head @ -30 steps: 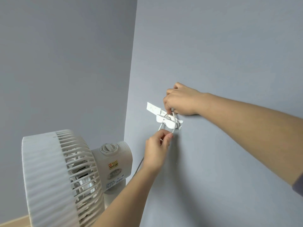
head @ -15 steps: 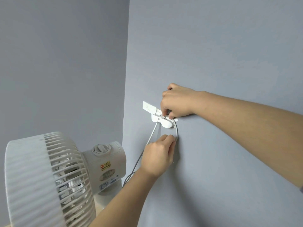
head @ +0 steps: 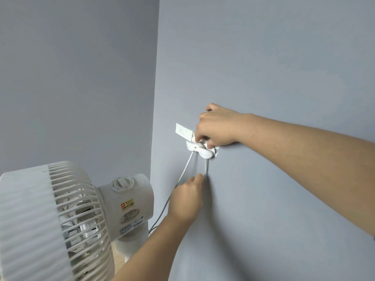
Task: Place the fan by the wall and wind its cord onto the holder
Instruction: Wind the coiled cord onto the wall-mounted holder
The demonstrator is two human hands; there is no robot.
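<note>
A white plastic slatted-grille fan (head: pixel 60 220) stands at the left, in the corner close to the grey-blue painted wall (head: pixel 263 57), with its thin pale-grey power cord (head: pixel 183 175) rising from behind the body. The person's left hand (head: pixel 185 201), fingers curled, pinches one strand of the cord just below the small white plastic holder (head: pixel 199 150) fixed to the wall. The right hand (head: pixel 217 128) curls over the holder's top, and whether it also pins the cord there cannot be told. The cord looks light, limp and smooth, likely to slide off unless kept taut, so a grip close under the holder suits it. Hard tugs might loosen the holder. In view are one fan, one holder, one cord showing two strands, and two hands.
</note>
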